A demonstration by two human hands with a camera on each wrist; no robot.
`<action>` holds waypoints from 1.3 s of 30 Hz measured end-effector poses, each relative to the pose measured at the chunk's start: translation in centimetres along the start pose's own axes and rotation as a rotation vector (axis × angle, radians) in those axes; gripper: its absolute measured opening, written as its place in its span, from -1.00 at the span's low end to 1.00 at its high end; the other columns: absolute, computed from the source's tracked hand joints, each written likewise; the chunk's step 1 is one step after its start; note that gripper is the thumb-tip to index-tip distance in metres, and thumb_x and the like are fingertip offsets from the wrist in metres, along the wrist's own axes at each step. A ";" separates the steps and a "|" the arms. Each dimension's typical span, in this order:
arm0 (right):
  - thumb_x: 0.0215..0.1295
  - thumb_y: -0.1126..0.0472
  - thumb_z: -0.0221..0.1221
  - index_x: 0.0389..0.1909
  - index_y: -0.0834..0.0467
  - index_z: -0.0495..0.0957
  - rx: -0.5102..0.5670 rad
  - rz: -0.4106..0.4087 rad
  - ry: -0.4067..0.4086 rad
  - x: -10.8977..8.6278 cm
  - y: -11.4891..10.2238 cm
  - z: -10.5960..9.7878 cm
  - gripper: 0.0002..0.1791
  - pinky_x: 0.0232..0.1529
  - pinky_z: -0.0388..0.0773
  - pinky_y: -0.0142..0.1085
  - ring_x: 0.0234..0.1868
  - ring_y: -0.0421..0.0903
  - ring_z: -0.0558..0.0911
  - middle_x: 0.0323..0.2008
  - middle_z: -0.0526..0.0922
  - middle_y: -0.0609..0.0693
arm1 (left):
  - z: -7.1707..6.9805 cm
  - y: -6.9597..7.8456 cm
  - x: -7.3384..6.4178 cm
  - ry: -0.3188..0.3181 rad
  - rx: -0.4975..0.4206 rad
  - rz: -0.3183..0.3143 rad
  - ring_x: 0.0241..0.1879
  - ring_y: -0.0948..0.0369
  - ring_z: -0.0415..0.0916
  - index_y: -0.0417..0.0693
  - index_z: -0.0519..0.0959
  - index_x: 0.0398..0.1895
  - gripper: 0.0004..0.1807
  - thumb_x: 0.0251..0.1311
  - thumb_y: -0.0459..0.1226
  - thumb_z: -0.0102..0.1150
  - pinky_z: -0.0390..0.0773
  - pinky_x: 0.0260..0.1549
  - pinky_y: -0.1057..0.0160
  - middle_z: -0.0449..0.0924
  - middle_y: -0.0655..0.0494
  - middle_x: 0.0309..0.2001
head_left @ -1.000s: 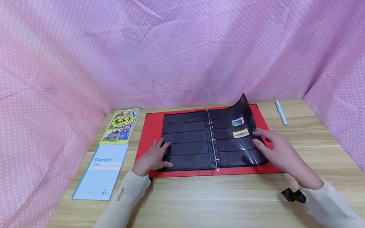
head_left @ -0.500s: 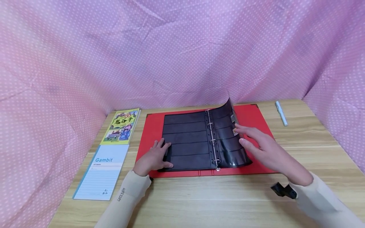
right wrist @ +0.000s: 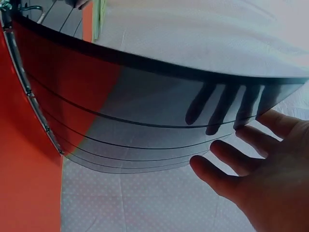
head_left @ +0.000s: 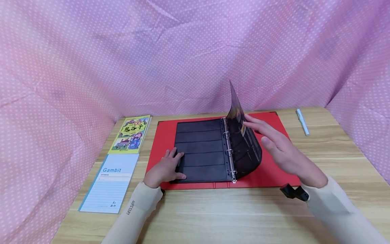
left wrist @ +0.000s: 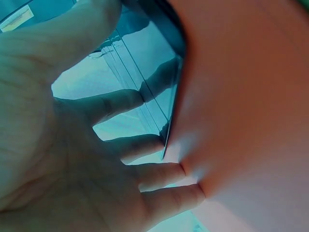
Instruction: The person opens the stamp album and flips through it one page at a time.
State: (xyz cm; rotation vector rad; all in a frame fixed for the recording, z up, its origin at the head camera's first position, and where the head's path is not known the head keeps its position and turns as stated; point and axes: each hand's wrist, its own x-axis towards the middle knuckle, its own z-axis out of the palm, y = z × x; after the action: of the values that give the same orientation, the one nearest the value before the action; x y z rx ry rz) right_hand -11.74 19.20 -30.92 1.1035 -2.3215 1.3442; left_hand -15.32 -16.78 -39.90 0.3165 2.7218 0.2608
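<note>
A red ring binder (head_left: 272, 176) lies spread on the wooden table, with black pocket pages (head_left: 201, 145) on its metal rings. My left hand (head_left: 166, 169) rests on the left page's outer edge, fingers spread; in the left wrist view its fingertips (left wrist: 193, 191) touch the red cover and page edge. On the right side a dark see-through page (head_left: 248, 156) stands bowed up from the rings. Behind it, my right hand (head_left: 280, 149) holds extended fingers against its far side. A small yellow stamp (head_left: 242, 130) shows in one pocket, partly hidden by the page's curve.
To the left lie a yellow comic-covered book (head_left: 129, 134) and, nearer, a light blue notebook (head_left: 108, 183). A pale blue pen (head_left: 302, 122) lies at the back right. Pink dotted cloth (head_left: 195, 54) hangs behind and beside the table (head_left: 219, 217).
The right page has swung up and leftward, from a low curl to nearly upright, with my right hand moving left and slightly up behind it. My left hand has stayed put.
</note>
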 end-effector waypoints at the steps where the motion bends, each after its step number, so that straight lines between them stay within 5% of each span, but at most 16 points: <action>1: 0.46 0.23 -0.20 0.36 0.12 0.28 0.013 -0.002 -0.005 0.1 0.0 0.0 -0.53 0.27 0.14 -0.37 0.36 0.03 0.20 0.41 0.13 0.03 | 0.0 0.0 0.0 0.001 0.001 0.002 0.41 -0.19 -0.22 0.03 0.15 0.44 0.03 -0.12 0.01 0.46 0.41 0.00 -0.20 -0.14 -0.14 0.46; 8: 0.49 0.10 -0.24 0.42 0.13 0.14 0.051 -0.007 -0.027 0.7 0.2 0.6 -0.47 0.28 0.13 -0.32 0.38 0.04 0.12 0.43 0.09 0.04 | 0.0 0.0 -0.1 0.006 0.003 0.006 0.41 -0.20 -0.21 0.02 0.16 0.44 0.02 -0.12 0.01 0.46 0.41 0.00 -0.20 -0.12 -0.15 0.46; 14: 0.50 -0.01 -0.25 0.47 0.06 0.00 0.070 0.022 -0.078 0.9 0.9 1.4 -0.41 0.18 0.31 -0.18 0.35 0.01 0.18 0.41 0.12 0.02 | 0.0 0.0 0.0 0.003 -0.003 0.003 0.41 -0.19 -0.22 0.04 0.16 0.44 0.02 -0.12 0.01 0.46 0.40 0.01 -0.21 -0.13 -0.14 0.46; 21: 0.47 0.15 -0.14 0.48 -0.08 -0.04 0.092 0.138 -0.162 0.2 2.2 2.8 -0.39 0.17 0.34 -0.02 0.35 -0.07 0.20 0.42 0.10 -0.12 | 0.0 -0.1 -0.3 0.018 -0.035 0.002 0.42 -0.16 -0.22 0.09 0.18 0.44 0.02 -0.14 0.02 0.47 0.44 -0.02 -0.17 -0.12 -0.10 0.47; 30: 0.31 0.01 0.16 0.38 -0.20 0.21 -0.053 0.318 -0.296 -1.0 4.2 5.3 -0.37 0.17 0.35 0.00 0.33 -0.09 0.21 0.37 0.16 -0.25 | -0.8 -1.7 -0.7 0.102 -0.166 0.095 0.35 -0.12 0.03 -0.10 0.27 0.36 -0.32 0.22 -0.08 0.21 0.33 0.13 -0.09 0.04 -0.15 0.40; 39: 0.23 0.20 0.26 0.17 0.02 0.53 -0.217 0.238 -0.424 -1.6 5.7 7.0 -0.55 0.17 0.37 -0.10 0.33 -0.03 0.27 0.30 0.35 -0.05 | -2.2 -2.0 -0.8 0.209 -0.249 0.101 0.31 -0.08 0.13 -0.10 0.24 0.38 -0.48 0.40 -0.17 -0.06 0.30 0.15 -0.11 0.17 -0.13 0.34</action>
State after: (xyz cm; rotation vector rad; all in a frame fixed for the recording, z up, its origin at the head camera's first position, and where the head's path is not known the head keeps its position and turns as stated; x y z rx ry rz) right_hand -13.59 15.87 -39.26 1.1615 -2.9018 0.9622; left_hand -15.87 -19.19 -38.03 0.3734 2.8367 0.6902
